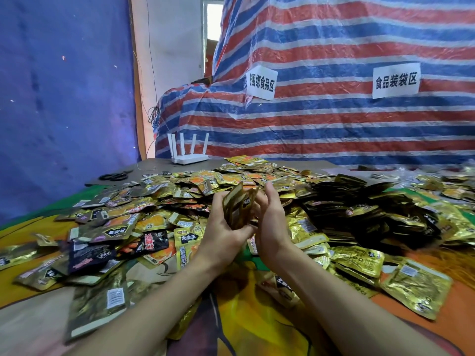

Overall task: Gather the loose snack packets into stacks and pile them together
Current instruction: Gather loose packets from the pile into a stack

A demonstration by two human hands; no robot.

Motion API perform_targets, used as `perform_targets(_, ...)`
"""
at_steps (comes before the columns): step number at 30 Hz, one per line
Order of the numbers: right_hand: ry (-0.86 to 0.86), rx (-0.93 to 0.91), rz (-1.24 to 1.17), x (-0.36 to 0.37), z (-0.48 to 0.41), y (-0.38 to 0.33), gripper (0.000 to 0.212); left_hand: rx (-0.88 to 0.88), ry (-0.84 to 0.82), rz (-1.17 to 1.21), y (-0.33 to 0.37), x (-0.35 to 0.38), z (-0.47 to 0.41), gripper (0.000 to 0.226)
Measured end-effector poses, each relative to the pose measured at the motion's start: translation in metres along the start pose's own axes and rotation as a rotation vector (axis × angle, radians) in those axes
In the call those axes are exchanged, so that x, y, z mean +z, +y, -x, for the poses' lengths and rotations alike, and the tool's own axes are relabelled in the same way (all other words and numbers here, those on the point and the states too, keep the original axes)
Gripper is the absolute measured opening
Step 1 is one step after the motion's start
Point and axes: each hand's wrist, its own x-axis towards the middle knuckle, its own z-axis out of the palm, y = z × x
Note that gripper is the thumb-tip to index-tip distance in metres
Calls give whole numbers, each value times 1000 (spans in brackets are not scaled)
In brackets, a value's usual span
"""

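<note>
Packets gathered into a small stack (239, 205) stand on edge between the two hands, held just above the heap in the middle of the surface (257, 319). The left hand (226, 227) has its grip curled round the stack from below and the near side. The right hand (270, 219) presses flat against the other side, fingers mostly straight, thumb up. The stack's flat faces turn toward the palms, and it leans slightly left. A dark pile (359, 209) of packets already set together lies to the right, nearer the right hand, so the stack would likely go that way. Loose packets (154, 222) in shiny gold, orange and black foil lie scattered to the left and front.
</note>
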Motion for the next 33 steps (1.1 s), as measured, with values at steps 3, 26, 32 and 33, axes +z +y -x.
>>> perform_targets(3,-25,20,-16,4,1,4,51,-47,-84,31,2,0,2,63)
perform_targets(26,-21,-41,616,-15,1,-18,48,-221,137,-60,7,1,-4,42)
perform_targets(32,9,-145,1000,-43,34,-44,26,-264,-102,-129,7,3,1,59)
perform_targets(33,32,-162,1058,-51,42,-52,23,-272,-118,-133,8,2,2,55)
